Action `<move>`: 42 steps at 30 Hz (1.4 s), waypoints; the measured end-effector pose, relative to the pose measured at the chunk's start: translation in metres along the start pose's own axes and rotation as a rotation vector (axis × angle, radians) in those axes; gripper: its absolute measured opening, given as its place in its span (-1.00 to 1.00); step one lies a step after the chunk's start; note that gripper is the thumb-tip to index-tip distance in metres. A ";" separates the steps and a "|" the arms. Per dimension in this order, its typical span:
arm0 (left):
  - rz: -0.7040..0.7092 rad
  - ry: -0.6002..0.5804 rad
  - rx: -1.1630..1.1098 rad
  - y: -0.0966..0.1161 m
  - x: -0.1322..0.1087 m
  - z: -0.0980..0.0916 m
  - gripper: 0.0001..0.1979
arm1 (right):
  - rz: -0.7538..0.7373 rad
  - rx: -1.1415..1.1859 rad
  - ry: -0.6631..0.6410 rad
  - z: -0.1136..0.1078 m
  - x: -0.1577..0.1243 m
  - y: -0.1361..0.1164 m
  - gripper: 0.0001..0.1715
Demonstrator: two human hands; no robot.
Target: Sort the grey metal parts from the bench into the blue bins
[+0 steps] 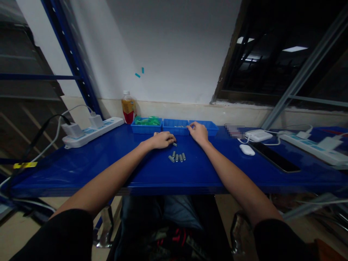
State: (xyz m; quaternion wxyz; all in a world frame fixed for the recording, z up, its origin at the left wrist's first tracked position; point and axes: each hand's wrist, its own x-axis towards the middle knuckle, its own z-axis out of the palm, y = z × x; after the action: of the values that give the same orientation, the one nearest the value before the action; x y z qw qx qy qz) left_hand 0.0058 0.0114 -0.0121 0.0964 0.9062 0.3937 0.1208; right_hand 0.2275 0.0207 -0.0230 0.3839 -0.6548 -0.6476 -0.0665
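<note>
My left hand [162,139] rests on the blue table [81,166], fingers curled, with a small grey metal piece [174,144] at its fingertips. Several more grey cylinders [177,157] lie in a short row just in front of it. My right hand [198,132] reaches to the edge of the middle blue tray [175,127], its fingers bent in a pinch over something too small to name. A left tray [146,125] holds green parts, and a third tray [210,127] sits behind my right hand.
A drink bottle [128,107] stands by the wall. A white power strip [91,132] with plugs lies at the left. At the right are a white charger [258,135], a white case [247,149], a dark phone [274,157] and another power strip [312,148].
</note>
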 end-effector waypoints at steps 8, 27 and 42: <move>0.017 0.061 0.017 -0.007 0.001 0.003 -0.77 | -0.118 0.032 -0.114 -0.008 -0.003 -0.008 -0.65; 0.175 0.359 -0.349 -0.007 0.002 0.000 -0.58 | -0.484 0.165 -0.233 -0.014 -0.019 -0.041 -0.71; 0.113 0.397 -0.163 0.000 0.000 -0.004 -0.64 | -0.524 0.306 -0.202 -0.013 -0.025 -0.045 -0.85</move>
State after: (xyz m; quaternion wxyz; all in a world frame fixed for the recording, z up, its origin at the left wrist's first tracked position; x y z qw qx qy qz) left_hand 0.0045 0.0114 -0.0081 0.0832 0.8745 0.3423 0.3334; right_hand 0.1890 -0.0125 -0.0101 0.3817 -0.4034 -0.8316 0.0004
